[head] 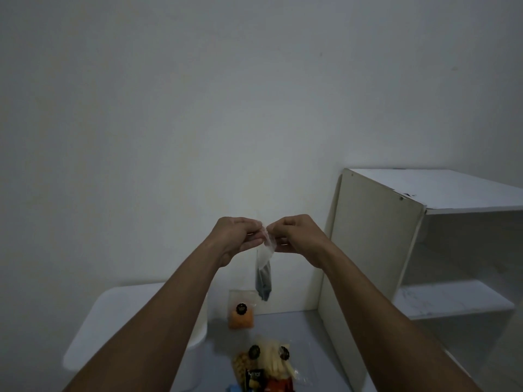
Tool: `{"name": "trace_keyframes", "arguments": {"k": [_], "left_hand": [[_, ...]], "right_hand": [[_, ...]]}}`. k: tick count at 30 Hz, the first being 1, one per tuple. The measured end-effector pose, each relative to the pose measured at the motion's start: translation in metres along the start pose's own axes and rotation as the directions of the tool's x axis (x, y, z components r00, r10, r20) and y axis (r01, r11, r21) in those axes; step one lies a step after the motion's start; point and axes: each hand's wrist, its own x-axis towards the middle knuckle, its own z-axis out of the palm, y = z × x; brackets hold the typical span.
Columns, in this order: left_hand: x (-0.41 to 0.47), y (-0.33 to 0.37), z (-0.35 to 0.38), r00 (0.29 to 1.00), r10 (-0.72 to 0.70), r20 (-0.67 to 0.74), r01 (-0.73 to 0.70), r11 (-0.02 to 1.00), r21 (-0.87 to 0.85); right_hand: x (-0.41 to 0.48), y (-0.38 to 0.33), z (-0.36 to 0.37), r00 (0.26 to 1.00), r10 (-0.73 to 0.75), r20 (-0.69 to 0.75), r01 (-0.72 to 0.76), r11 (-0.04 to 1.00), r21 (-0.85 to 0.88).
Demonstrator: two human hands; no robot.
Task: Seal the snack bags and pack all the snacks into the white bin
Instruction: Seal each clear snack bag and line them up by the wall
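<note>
**A:** Bag, clear plastic, raised in front of the wall, hanging straight down. Dark contents sit in its lower end; upper part looks empty and see-through.

**B:** Grip?

**A:** Left hand and right hand both pinch the bag's top edge, fingertips closed on the plastic, hands nearly touching each other. Both forearms reach up from the near edge of view.

**B:** Below it?

**A:** Far, against the wall: orange snack bag with a dark round label, standing on the grey floor. Nearer, at the bottom of view: pile of snack bags, one with pale sticks, one with yellowish pieces, something red at the near edge. Two dark round labels show on them. Whether these are sealed, cannot tell.

**B:** Bin?

**A:** White bin on the left, partly covered by the left forearm. Its inside is not visible from here.

**B:** Right side?

**A:** White shelf unit, side panel facing the hands, shelves open to the right. Nothing lies between the hanging bag and the snacks beneath.
</note>
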Motion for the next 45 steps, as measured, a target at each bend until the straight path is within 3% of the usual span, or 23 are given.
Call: {"name": "trace_keyframes", "arguments": {"k": [5, 9, 11, 15, 17, 21, 24, 29, 34, 40, 45], "left_hand": [[0.008, -0.003, -0.008, 0.998, 0.01, -0.066, -0.017, 0.993, -0.113], [0.011, -0.011, -0.005, 0.998, 0.004, -0.066, -0.014, 0.99, -0.14], [0.013, -0.02, -0.003, 0.997, 0.001, -0.083, -0.006, 0.998, -0.066], [0.025, -0.058, -0.012, 0.97, 0.123, -0.211, -0.067, 0.965, 0.253], [0.033, -0.083, -0.019, 0.974, 0.081, -0.212, 0.002, 0.931, 0.366], [0.045, -0.133, -0.022, 0.979, -0.202, 0.001, 0.184, 0.896, 0.404], [0.058, -0.163, -0.017, 0.972, -0.235, 0.012, 0.22, 0.926, 0.308], [0.096, -0.194, -0.006, 0.968, -0.207, -0.14, 0.237, 0.94, 0.244], [0.145, -0.249, -0.004, 0.941, -0.233, -0.246, 0.305, 0.899, 0.316], [0.183, -0.31, 0.005, 0.929, -0.191, -0.317, 0.328, 0.822, 0.466], [0.208, -0.346, 0.0, 0.906, -0.213, -0.366, 0.394, 0.741, 0.543]], "right_hand": [[-0.006, 0.023, 0.011, 0.996, -0.083, -0.041, 0.084, 0.996, 0.022], [-0.004, 0.055, 0.021, 0.977, -0.187, -0.1, 0.152, 0.947, -0.284], [-0.001, 0.069, 0.025, 0.959, -0.216, -0.185, 0.153, 0.941, -0.302], [0.0, 0.088, 0.021, 0.944, -0.121, -0.307, 0.084, 0.988, -0.131], [0.001, 0.101, 0.016, 0.948, -0.068, -0.311, 0.047, 0.996, -0.074], [0.011, 0.128, 0.003, 0.952, 0.022, -0.305, -0.007, 0.999, 0.051], [0.029, 0.149, -0.006, 0.951, 0.08, -0.297, -0.046, 0.992, 0.122], [0.065, 0.202, -0.019, 0.945, 0.135, -0.299, -0.154, 0.987, -0.042], [0.1, 0.286, -0.024, 0.924, 0.276, -0.266, -0.306, 0.949, -0.081], [0.136, 0.368, -0.022, 0.859, 0.295, -0.418, -0.361, 0.928, -0.088], [0.152, 0.407, -0.019, 0.869, 0.298, -0.395, -0.396, 0.897, -0.195]]}}
